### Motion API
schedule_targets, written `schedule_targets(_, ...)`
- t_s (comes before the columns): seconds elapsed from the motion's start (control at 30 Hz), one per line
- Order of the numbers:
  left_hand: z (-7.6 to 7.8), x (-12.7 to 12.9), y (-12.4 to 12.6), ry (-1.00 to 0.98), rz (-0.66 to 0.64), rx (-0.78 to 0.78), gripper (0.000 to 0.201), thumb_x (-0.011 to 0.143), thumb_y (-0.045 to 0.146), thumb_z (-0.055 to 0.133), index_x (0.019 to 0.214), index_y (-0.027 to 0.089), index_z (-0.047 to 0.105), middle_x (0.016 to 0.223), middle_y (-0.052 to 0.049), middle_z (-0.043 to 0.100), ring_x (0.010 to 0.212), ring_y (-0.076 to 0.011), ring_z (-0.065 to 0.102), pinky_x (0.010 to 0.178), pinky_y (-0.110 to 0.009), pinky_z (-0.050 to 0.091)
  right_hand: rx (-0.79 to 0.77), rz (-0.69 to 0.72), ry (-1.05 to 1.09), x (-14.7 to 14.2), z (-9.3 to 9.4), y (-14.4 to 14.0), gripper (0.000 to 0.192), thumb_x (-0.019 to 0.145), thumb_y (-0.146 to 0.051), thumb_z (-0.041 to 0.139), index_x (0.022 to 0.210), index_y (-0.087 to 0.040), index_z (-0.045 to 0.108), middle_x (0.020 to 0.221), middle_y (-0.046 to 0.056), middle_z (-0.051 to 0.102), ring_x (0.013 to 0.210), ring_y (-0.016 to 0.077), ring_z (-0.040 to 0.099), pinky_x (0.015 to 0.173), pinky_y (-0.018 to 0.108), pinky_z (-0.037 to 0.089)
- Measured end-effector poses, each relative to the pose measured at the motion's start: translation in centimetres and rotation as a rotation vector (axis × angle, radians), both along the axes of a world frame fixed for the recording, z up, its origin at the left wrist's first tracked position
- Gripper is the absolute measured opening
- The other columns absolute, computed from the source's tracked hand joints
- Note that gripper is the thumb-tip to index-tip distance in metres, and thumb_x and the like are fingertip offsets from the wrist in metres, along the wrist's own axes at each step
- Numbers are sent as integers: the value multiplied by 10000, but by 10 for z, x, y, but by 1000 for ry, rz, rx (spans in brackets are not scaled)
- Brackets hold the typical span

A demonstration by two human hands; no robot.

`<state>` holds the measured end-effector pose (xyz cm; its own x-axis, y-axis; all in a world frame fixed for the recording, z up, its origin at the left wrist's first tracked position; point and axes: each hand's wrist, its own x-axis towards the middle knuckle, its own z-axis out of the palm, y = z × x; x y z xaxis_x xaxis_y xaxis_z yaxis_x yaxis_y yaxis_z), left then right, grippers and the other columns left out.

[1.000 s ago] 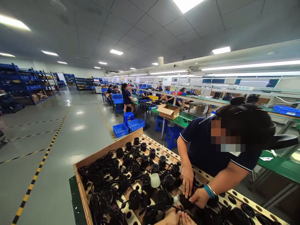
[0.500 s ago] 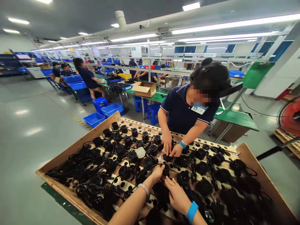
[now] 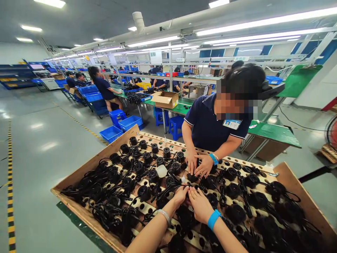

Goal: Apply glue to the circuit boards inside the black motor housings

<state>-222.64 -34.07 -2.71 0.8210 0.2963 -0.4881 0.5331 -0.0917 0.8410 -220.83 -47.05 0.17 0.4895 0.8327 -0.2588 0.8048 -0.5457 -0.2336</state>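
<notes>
Black round corded units point(image 3: 143, 192) with ribbed tops stand in rows on pale wooden strips drilled with holes point(image 3: 139, 209), inside a shallow wooden crate point(image 3: 79, 172). Near the crate's middle, my left hand point(image 3: 181, 195) is closed on one black round unit, mostly hidden under my fingers. My right hand point(image 3: 200, 204) meets it from the right, fingers together and bent over the same unit. Just beyond my fingertips is a small white nozzle-like tip point(image 3: 183, 179). A translucent whitish piece point(image 3: 161, 171) lies among the units to the left.
Across the crate a co-worker point(image 3: 216, 123) leans in, both hands point(image 3: 201, 166) on another black unit close to mine. Tangled black cables point(image 3: 92, 179) fill the crate's left end. Behind are blue bins point(image 3: 111, 133), a cardboard box point(image 3: 165, 100) and a green bench point(image 3: 276, 131).
My right hand has moved in against my left, its fingers now bent over the unit. The co-worker's right-side hand has spread over their unit. The view has shifted slightly.
</notes>
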Motion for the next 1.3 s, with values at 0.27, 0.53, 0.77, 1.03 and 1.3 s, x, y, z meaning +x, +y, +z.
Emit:
schedule_targets(0.27, 51, -50, 12, -97, -247, 519, 190, 857, 255, 517, 942, 181, 669, 980, -105, 670, 988, -253, 614, 937, -366, 422, -44, -19, 8, 10, 1, 2, 747, 681, -64, 470, 1420, -46, 364, 1491, 191, 304, 1382, 274, 317, 1120, 519, 244)
schedule_targets(0.53, 97, -67, 68, -47, -339, 1085, 330, 819, 163, 572, 1148, 150, 560, 960, -101, 657, 955, -256, 605, 837, -354, 447, -65, -30, 16, 8, 5, 3, 726, 699, -66, 490, 1415, -51, 373, 1488, 207, 305, 1388, 279, 304, 1112, 521, 256)
schedule_targets(0.77, 105, -51, 49, -147, -183, 264, 245, 850, 288, 501, 1062, 175, 548, 677, -1, 646, 599, -129, 592, 609, -234, 458, -86, 17, 23, 17, 11, 0, 741, 681, -49, 501, 1411, -133, 399, 1486, 162, 337, 1365, 270, 352, 1086, 524, 311)
schedule_targets(1.03, 55, -77, -22, -112, -280, 294, 312, 828, 118, 400, 1090, 128, 569, 956, -98, 676, 830, -153, 667, 729, -254, 519, -87, 84, 29, 28, 11, -4, 676, 745, -39, 529, 1396, -189, 425, 1491, 127, 350, 1352, 255, 375, 1085, 468, 341)
schedule_targets(1.3, 67, -73, 20, -98, -657, 838, 352, 755, -16, 410, 963, 119, 661, 1091, -176, 613, 1094, -297, 492, 957, -458, 354, -50, 35, 7, 23, 16, -1, 464, 867, -233, 599, 1314, -173, 491, 1439, 122, 438, 1283, 277, 452, 1038, 531, 377)
